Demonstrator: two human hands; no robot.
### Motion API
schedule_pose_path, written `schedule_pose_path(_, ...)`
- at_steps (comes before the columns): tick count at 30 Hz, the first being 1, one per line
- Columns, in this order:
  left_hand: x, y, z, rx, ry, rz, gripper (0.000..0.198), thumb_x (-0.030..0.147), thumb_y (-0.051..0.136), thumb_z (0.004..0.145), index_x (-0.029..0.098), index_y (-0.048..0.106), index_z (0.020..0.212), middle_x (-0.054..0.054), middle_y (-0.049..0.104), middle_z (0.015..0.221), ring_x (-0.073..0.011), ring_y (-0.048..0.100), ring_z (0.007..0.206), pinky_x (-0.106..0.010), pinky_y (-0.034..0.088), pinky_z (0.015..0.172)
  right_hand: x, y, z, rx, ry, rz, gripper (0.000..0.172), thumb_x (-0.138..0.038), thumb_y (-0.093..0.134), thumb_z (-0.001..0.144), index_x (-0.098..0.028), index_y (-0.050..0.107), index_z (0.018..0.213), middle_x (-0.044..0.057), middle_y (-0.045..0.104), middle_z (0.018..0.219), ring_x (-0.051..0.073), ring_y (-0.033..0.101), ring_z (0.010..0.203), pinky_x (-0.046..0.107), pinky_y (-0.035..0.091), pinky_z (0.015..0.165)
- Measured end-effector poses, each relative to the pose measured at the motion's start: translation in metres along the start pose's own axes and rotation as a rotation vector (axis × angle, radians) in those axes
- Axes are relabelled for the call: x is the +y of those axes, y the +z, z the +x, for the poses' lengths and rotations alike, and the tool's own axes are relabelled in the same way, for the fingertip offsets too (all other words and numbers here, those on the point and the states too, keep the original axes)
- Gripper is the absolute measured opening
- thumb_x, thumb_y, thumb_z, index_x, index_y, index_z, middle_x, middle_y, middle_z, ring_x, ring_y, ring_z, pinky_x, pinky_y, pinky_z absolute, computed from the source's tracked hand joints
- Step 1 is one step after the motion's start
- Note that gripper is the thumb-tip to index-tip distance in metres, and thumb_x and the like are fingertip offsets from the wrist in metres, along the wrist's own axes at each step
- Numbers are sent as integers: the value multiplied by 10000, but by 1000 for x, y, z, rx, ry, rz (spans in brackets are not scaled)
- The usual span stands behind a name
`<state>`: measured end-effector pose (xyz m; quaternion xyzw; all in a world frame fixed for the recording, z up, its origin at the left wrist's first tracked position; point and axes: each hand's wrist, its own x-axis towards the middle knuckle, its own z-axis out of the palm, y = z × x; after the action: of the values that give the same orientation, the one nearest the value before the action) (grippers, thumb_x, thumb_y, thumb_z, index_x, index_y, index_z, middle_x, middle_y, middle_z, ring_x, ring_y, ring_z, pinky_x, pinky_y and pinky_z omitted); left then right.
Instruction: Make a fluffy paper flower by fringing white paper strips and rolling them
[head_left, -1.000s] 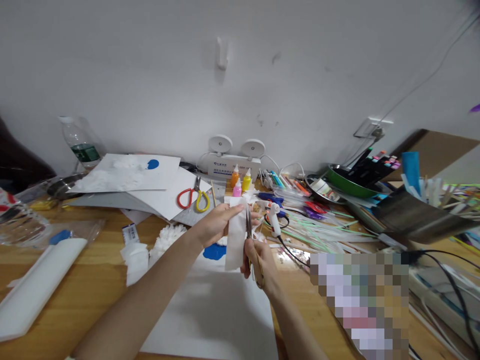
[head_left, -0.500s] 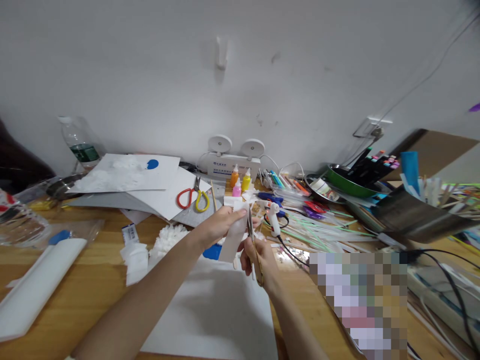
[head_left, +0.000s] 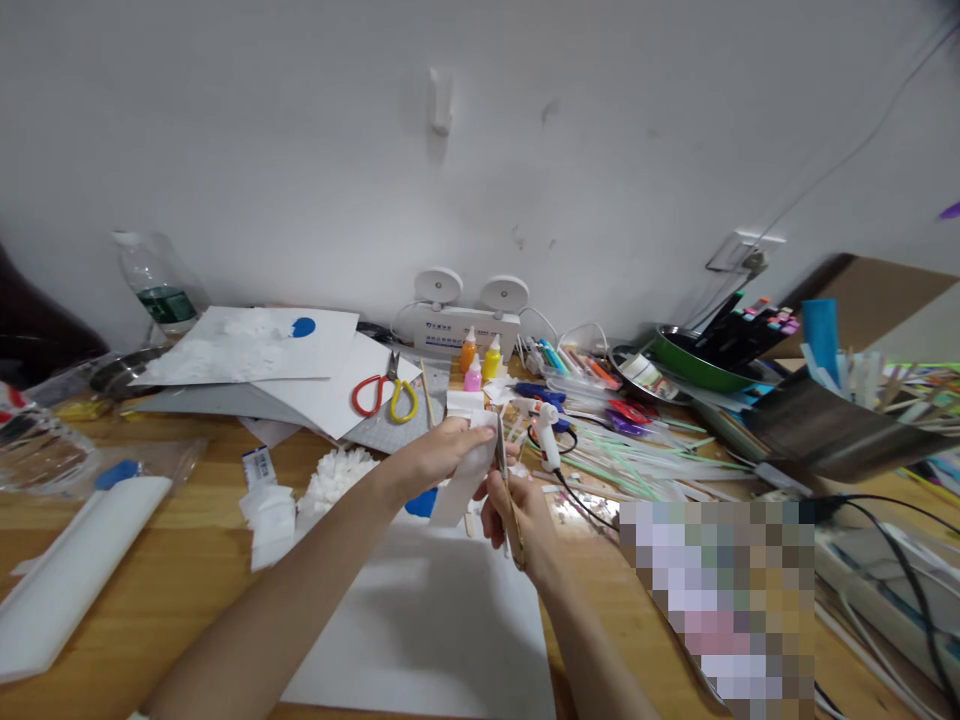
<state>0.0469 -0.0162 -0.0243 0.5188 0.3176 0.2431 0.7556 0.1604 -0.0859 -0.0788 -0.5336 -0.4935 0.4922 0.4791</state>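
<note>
Above the wooden bench (head_left: 187,560), the left hand (head_left: 435,455) pinches a white paper strip (head_left: 457,485) while the right hand (head_left: 510,510) grips small gold-handled scissors (head_left: 504,470) touching its edge.

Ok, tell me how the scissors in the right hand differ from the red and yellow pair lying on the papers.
The held scissors are gripped by the right hand, blades up against the white paper strip in the left hand; the red and yellow scissors lie flat on the white sheets. The held scissors have dull gold-toned handles; the red and yellow scissors have bright loops. Both have metal blades.
</note>
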Motion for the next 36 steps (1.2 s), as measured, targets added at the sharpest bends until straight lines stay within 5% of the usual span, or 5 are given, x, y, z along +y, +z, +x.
schedule_pose_path(8,11,10,-7,90,-55,-38,273,300,551,728,94,527,904,-135,662,866,-200,616,792,-290,465,681,-4,1,-1,43,8,-52,541,-643,364,706,-166,387,451,-44,387,284,37,322,235,158,220,273)
schedule_pose_path(27,6,3,-1,18,-40,-131,255,278,542,741,87,549,910,-144,652,882,-216,600,865,-336,432,787,-2,0,2,38,74,-21,527,-656,416,657,-182,369,432,-42,390,248,48,314,186,157,188,218)
schedule_pose_path(36,11,1,4,147,55,-229,220,166,434,807,74,588,936,-120,655,868,-168,605,832,-281,441,787,2,0,6,30,97,55,580,-711,340,643,-147,452,570,-34,449,306,61,363,220,164,248,250)
